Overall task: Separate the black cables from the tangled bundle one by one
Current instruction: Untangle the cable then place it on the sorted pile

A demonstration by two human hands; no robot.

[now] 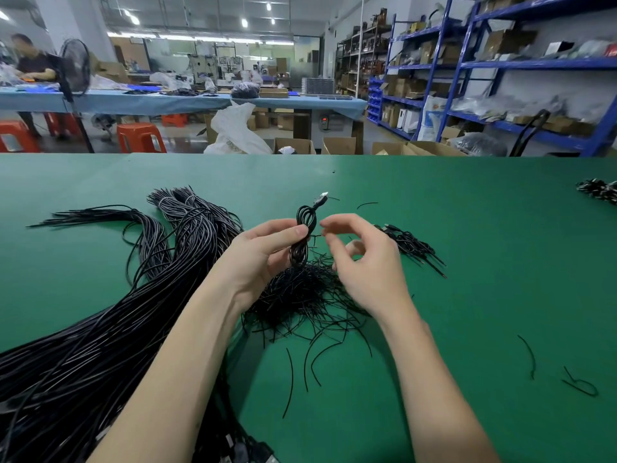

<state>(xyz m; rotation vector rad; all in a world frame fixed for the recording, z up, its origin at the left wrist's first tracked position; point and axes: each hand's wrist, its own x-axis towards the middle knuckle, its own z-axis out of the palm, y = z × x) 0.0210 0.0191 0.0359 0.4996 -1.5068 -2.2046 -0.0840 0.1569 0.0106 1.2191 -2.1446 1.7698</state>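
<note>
Black cables (140, 295) sprawl in a thick bundle across the near-left of a green table (467, 262), their far ends fanning out toward the left edge. At the centre of the table a worker's left hand (257, 259) grips one cable wound into a small upright coil (302, 238), thumb pressed against its side and fingers curled behind it; the coil's metal plug (322, 197) points up and away to the far side. The right hand (364, 262) hovers just beside the coil, fingers loosely bent and spread; something thin may sit between thumb and forefinger, but that cannot be told from here. Beneath both hands lies a tangled heap of thin black ties (300, 295), with loose strands scattered over the near side of the table. A smaller pile of ties (410, 245) rests just right of the right hand, and a few stray pieces (581, 384) lie well apart at the near right. Another dark bundle (599, 190) sits at the table's far-right edge. Beyond the table stand cardboard boxes (337, 145), orange stools (140, 137), a long blue-covered bench (183, 100) with a second person (31, 66) seated at its left end, and blue shelving (500, 65) along the right wall.
</note>
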